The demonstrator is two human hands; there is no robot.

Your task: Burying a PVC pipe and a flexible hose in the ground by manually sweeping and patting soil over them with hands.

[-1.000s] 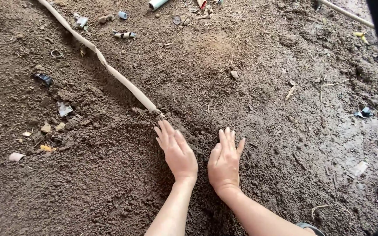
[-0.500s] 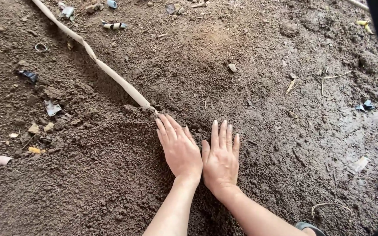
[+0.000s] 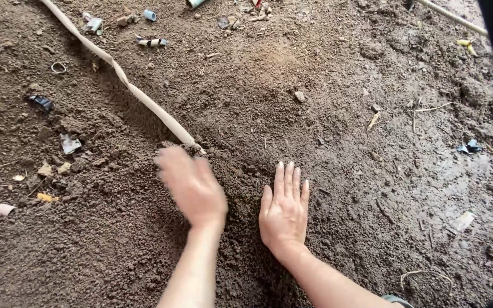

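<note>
Your right hand (image 3: 285, 210) lies flat and open, fingers together, pressed on the loose soil (image 3: 246, 268) at the patch's near edge. Your left hand (image 3: 192, 185) is blurred, seemingly open and holding nothing, over the soil near the end of the flattened hose (image 3: 144, 100).

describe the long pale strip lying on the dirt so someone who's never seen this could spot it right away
Start at the bare brown soil filling the view. From the top left edge, a flattened pale tan strip runs diagonally down, ending just above the blurred left hand. Unlike the small scattered litter scraps around it, it is one long continuous band.
</note>
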